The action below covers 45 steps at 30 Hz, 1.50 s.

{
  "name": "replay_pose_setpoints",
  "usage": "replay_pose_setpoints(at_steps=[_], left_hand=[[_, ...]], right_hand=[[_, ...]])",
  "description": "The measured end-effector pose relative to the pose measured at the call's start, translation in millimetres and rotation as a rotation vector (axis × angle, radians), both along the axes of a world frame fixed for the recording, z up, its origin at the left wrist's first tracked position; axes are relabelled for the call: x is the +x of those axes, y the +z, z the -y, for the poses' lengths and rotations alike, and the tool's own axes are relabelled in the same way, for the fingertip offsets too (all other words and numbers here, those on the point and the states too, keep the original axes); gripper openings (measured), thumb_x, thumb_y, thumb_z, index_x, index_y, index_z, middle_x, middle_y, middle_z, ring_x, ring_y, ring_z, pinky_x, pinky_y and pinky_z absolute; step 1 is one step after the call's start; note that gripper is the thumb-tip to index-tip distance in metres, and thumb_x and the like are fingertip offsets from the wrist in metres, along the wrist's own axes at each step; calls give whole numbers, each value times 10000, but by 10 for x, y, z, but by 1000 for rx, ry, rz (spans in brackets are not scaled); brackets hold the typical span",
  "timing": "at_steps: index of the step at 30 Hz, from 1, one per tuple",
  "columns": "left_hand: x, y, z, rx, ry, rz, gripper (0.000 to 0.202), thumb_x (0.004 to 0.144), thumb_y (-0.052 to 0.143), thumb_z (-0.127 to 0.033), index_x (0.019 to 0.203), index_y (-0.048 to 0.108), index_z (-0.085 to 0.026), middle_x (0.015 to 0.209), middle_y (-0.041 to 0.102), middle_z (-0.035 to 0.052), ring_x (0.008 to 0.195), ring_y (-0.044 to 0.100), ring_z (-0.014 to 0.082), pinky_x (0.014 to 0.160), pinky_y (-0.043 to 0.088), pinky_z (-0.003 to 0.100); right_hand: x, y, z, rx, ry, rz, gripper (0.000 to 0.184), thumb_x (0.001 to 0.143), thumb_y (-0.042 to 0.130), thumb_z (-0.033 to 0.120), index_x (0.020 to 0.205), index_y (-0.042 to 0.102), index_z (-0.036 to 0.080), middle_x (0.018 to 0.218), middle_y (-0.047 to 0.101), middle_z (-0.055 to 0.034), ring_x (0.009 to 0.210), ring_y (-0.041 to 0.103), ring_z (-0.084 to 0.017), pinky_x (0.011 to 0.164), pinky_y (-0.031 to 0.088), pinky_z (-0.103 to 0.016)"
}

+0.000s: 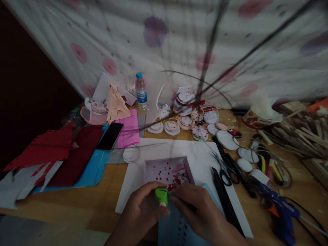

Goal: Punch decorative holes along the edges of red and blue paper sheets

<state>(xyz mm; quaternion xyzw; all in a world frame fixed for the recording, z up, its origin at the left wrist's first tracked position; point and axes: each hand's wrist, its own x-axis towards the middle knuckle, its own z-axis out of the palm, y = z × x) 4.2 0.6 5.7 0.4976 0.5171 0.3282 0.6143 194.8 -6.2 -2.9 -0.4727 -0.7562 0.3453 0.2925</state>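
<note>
My left hand (143, 208) is closed around a small green craft punch (161, 195) with a white lower part. Right beside it, the fingers of my right hand (197, 205) are pinched at the top edge of a light blue sheet (173, 229). Rows of dark punched holes run down that sheet. A dark strip shows along the right fingers; what it is I cannot make out. Just beyond both hands is a shallow pale box (191, 169) with small red cut-out shapes and pale scraps inside, partly hidden by the hands.
White paper (202, 150) lies under the box. To the right are scissors (225, 174), a blue glue gun (282, 212) and wooden sticks (302, 133). At left lie red sheets (48, 147) and a phone (110, 136). A water bottle (141, 92) stands behind, near decorated round pieces (186, 121).
</note>
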Motion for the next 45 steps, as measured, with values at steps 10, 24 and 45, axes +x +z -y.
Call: replay_pose_setpoints(at_steps=[10,24,45], left_hand=[[9,-117,-109,197,-64,-193,280,767,686,-290,1038,649,-227,1045,677,56,1007,607,247,897,476,342],[241,-189,-707,386,-203,-227,229,730,628,-102,953,658,-147,886,704,53,828,620,203,748,466,288],[208,-159,-723,373,-239,-252,282,671,622,-74,928,687,-171,855,713,26,819,635,195,756,492,279]], right_hand=[[11,-56,-85,-36,-42,25,235,941,465,265,783,619,186,707,621,-26,682,573,-157,616,408,-260],[48,-8,-776,-255,139,-265,297,763,709,171,1057,677,192,1003,722,-34,972,645,-223,885,475,-334],[146,-1,-792,-277,242,-245,539,728,728,179,1242,566,168,1228,637,-101,1115,591,-238,976,433,-386]])
